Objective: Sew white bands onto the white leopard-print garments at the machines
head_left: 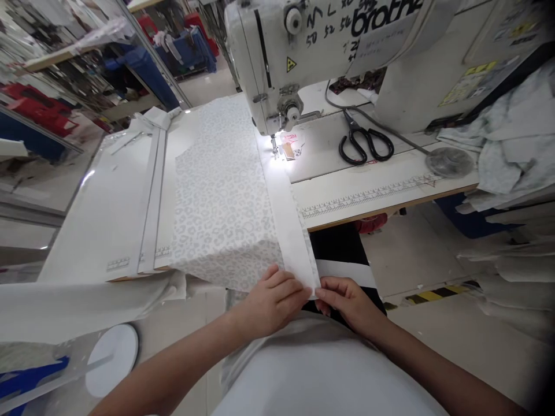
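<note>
A pale leopard-print fabric panel (221, 196) lies on the sewing table (373, 193) and hangs over its front edge. Along its right side runs a plain white strip (284, 202) that leads up to the needle (274, 147) of the white sewing machine (312, 52). My left hand (271, 300) pinches the near end of the strip and panel, fingers closed on the cloth. My right hand (347, 300) pinches the same corner from the right, fingertips touching the left hand's.
Black scissors (365, 144) lie on the table right of the needle. A round metal disc (448, 162) sits further right. A heap of printed cloth pieces (507, 150) fills the right side. White strips (151, 190) lie on the left extension board. A printed ruler (364, 199) runs along the table edge.
</note>
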`<state>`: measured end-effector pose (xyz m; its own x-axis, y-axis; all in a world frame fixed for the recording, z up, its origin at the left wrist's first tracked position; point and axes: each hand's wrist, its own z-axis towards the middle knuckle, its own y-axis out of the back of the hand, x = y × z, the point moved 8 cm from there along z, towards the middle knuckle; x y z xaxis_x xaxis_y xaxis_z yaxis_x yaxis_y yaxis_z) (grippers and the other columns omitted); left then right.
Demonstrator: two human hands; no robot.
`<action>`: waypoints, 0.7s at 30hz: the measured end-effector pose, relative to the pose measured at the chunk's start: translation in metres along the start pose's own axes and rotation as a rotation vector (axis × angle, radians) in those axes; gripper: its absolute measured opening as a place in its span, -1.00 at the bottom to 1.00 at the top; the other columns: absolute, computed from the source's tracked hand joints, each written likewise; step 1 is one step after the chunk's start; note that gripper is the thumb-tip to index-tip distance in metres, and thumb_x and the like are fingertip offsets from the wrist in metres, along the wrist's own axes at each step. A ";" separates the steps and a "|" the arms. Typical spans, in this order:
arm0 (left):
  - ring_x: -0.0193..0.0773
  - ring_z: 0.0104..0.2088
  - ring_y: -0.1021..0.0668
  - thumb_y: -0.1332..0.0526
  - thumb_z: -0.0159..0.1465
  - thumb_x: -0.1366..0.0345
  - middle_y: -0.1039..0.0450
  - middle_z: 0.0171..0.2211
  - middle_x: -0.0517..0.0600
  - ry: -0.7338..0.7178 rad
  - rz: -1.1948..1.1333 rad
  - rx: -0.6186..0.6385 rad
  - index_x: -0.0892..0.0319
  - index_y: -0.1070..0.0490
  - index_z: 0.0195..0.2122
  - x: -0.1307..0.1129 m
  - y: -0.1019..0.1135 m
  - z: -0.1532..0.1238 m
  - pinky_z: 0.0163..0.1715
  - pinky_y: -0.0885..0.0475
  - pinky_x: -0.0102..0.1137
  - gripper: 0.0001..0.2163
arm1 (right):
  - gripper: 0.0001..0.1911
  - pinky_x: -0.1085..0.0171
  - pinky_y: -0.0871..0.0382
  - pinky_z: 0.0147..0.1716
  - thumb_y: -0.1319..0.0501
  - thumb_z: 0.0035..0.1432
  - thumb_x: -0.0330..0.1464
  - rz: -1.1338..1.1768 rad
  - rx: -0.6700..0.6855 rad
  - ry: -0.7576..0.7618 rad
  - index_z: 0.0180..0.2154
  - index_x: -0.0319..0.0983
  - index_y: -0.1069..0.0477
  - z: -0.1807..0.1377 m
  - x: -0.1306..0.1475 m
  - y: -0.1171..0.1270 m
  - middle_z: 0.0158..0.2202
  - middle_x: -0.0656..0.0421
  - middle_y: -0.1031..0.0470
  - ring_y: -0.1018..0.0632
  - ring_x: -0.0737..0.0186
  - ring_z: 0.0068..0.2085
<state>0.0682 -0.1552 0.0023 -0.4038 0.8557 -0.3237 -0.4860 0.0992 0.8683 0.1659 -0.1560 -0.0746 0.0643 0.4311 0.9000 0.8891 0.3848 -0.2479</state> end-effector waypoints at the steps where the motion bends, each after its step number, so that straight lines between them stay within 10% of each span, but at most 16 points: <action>1: -0.30 -0.25 -0.37 -0.15 0.16 0.44 -0.43 -0.32 -0.03 -0.002 -0.024 0.016 0.22 -0.31 -0.14 0.000 0.000 0.001 -0.12 -0.19 -0.29 -0.77 | -0.74 0.36 -0.20 -0.49 -0.05 0.13 -0.28 -0.089 -0.016 0.045 -0.51 -0.29 -0.28 -0.002 0.007 0.004 -0.57 0.22 -0.27 -0.29 0.38 -0.51; 10: -0.31 -0.30 -0.36 -0.09 0.18 0.47 -0.39 -0.35 0.03 0.073 -0.210 0.042 0.26 -0.34 -0.24 -0.003 0.006 0.008 -0.23 -0.28 -0.34 -0.86 | -0.73 0.11 -0.23 -0.05 -0.06 0.08 -0.53 -1.134 -0.075 0.960 -0.14 -0.24 -0.30 -0.029 0.070 -0.018 -0.12 0.07 -0.36 -0.30 0.15 0.01; 21: -0.11 0.17 -0.08 0.01 0.26 0.30 -0.09 0.14 0.07 0.422 -0.090 0.005 0.16 -0.11 0.09 0.120 0.046 0.043 0.09 -0.14 -0.08 -0.64 | -0.77 0.26 -0.36 -0.24 -0.03 0.08 -0.58 -1.104 -0.114 0.972 -0.25 -0.27 -0.36 -0.033 0.094 -0.026 -0.37 0.12 -0.47 -0.45 0.28 -0.24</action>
<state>0.0302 -0.0262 0.0199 -0.6424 0.5605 -0.5227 -0.5306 0.1669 0.8310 0.1635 -0.1522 0.0286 -0.4233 -0.7536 0.5029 0.7156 0.0624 0.6957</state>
